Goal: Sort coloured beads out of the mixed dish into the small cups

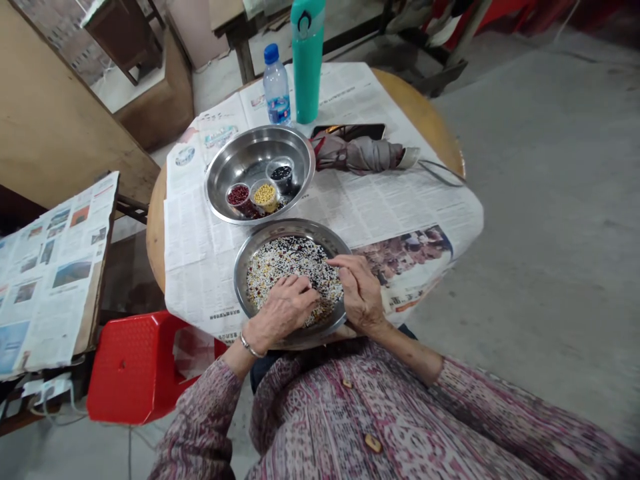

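A shallow steel bowl (pixel 241 283) at the table's near edge holds white rice-like grains (pixel 273 260) mixed with dark, yellow and red beans. My left hand (pixel 287 305) is over the bowl's near part, fingers curled together at the grains; what they hold, if anything, is hidden. At the bowl's right rim is my right hand (pixel 361 293), its fingers bent and pressed together, the index fingertip pointing left over the grains. Behind stands a deeper steel basin (pixel 235 157) with three clear cups: red beans (pixel 239 196), yellow beans (pixel 265 195) and black beans (pixel 281 175).
Newspaper (pixel 200 247) covers the round table. Toward the back stand a blue-capped water bottle (pixel 277 90) and a teal flask (pixel 307 63). A phone (pixel 375 130) lies behind a folded grey umbrella (pixel 363 155). Left are a red stool (pixel 130 367) and a newspaper-covered board (pixel 55 267).
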Tool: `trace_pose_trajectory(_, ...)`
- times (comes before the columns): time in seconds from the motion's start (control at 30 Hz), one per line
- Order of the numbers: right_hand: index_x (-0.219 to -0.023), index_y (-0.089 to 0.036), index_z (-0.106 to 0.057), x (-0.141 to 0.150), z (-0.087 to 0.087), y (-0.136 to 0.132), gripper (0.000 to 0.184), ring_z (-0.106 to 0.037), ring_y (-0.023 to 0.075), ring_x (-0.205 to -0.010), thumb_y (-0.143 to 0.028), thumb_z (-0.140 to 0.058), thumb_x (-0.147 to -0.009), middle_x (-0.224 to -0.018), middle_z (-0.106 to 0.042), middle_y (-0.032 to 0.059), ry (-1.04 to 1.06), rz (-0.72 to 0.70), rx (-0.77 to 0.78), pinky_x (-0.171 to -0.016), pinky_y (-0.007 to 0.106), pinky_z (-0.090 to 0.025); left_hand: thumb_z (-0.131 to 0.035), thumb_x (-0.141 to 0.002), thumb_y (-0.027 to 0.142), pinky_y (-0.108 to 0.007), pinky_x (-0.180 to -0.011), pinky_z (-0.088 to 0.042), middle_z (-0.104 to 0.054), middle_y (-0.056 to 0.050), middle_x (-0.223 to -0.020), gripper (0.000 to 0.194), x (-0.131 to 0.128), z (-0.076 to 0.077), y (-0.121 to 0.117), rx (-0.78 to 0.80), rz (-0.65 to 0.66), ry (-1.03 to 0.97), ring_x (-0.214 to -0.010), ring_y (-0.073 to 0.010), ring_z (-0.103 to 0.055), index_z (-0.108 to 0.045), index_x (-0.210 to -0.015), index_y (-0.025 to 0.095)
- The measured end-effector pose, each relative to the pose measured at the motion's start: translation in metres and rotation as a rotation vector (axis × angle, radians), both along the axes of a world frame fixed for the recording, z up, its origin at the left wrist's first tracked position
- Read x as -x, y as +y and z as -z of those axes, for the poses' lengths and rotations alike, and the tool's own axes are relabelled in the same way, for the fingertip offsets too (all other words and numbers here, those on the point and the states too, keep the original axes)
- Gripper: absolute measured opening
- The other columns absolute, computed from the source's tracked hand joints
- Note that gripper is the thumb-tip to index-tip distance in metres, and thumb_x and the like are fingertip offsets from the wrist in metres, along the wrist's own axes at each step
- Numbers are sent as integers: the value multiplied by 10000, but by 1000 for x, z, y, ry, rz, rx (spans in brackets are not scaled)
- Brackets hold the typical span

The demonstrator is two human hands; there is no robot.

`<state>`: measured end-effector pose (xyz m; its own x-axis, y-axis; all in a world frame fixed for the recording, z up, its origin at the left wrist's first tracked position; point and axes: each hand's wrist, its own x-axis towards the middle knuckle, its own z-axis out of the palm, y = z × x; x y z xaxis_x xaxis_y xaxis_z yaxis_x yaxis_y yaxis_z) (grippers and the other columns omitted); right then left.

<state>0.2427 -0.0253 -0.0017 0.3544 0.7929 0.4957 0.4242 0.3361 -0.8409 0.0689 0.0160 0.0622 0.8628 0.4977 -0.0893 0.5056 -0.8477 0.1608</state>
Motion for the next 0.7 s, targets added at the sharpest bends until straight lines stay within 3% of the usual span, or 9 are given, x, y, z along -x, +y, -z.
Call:
trace_pose_trajectory(0.17, -1078, -248, -715, 0, -1, 0, 268, -638, 230, -1003, -259, -455, -1016, -1022, -708, 64, 12, -3, 9, -916, 422, -506, -498, -1025, 241, -389, -876, -457, -637, -52, -989, 160, 27, -4, 7, -74, -49, 67, -972, -227, -562, -645, -978, 197)
trace_pose_trajectory(0.3, -1073, -248, -720, 0, 0, 0, 268, -640, 237, -1004, -275, -460, -1013, -1021, -713, 68, 23, 1, 15, -914, 431, -508, -480, -1010, 175, -404, -838, -457, -639, -78, -1023, 169, 32, -10, 20, -207, -257, 152, -976, -252, -558, -648, -996, 192)
trace_pose_trajectory(0.4, -1067, -245, -721, 0, 1, 0, 273, -642, 238, -1004, -284, -455, -1013, -1021, -714, 71, 21, 2, 24, -919, 436, -509, -518, -990, 172, -411, -863, -474, -623, -92, -1104, 145, 23, -12, 23, -231, -378, 106, -1022, -261, -555, -635, -1074, 191)
trace_pose_trajectory(0.57, -1068, -241, -716, -1, 0, 0, 273, -638, 235, -1010, -286, -452, -1015, -1029, -712, 70, 10, -4, 40, -930, 434, -506, -594, -967, 222, -398, -963, -487, -583, -69, -1266, 226, 7, -12, 14, -43, -134, 30, -1145, -245, -531, -605, -1192, 231)
trace_pose_trajectory(0.7, -1063, -244, -716, 0, -1, 0, 269, -638, 238, -1006, -288, -455, -1013, -1020, -712, 70, 21, -9, 35, -924, 434, -505, -480, -1013, 187, -397, -941, -483, -630, -59, -1163, 201, 7, -6, 20, -48, -117, 61, -1085, -238, -546, -639, -1132, 220)
